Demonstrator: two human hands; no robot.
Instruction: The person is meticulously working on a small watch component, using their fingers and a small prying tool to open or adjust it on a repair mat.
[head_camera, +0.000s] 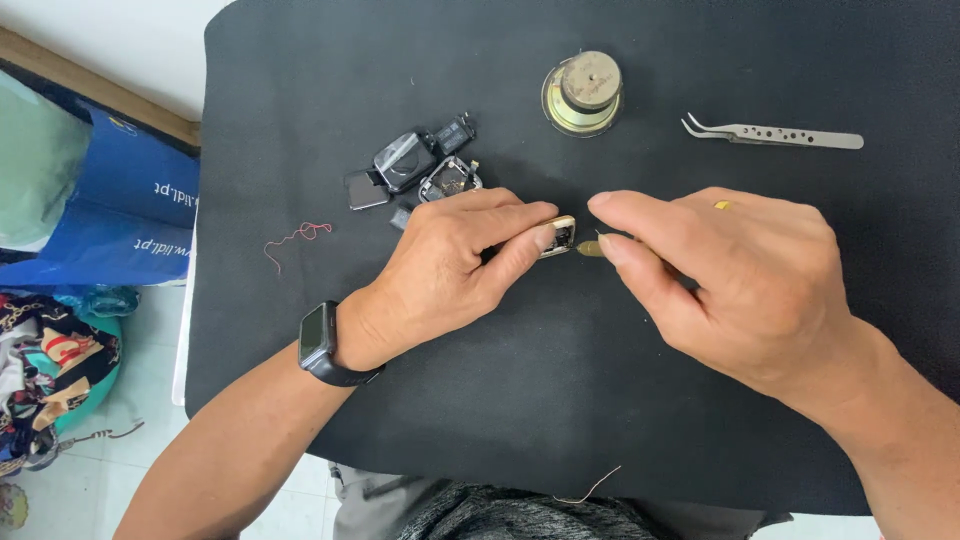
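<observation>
My left hand (455, 265) is pinched shut on a small gold-edged case (558, 236), thumb below, forefinger on top; only its right end shows past my fingertips. My right hand (720, 270) is closed finger-and-thumb on a thin pick-like tool (590, 247), whose brass-coloured tip is all I can see; the rest is hidden under my fingers. The relation that counts: the case lies directly to the left of my right fingertips, very close, with the tool tip pointing left at its exposed end. Touching or a hair apart, I cannot tell. The long axis of the tool runs roughly left-right, in line with the case, so both hands meet nose to nose over the black mat (560, 400). The left hand is the holder; the right is the working hand, and its tip is the part nearest the opening. Just beyond my left knuckles sit loose dark parts (410, 160). Beyond the gap between my hands stands a round brass-rimmed speaker (583, 93). Bent tweezers (775, 133) lie beyond my right hand, well apart. A red thread (298, 238) lies left of my left hand.
</observation>
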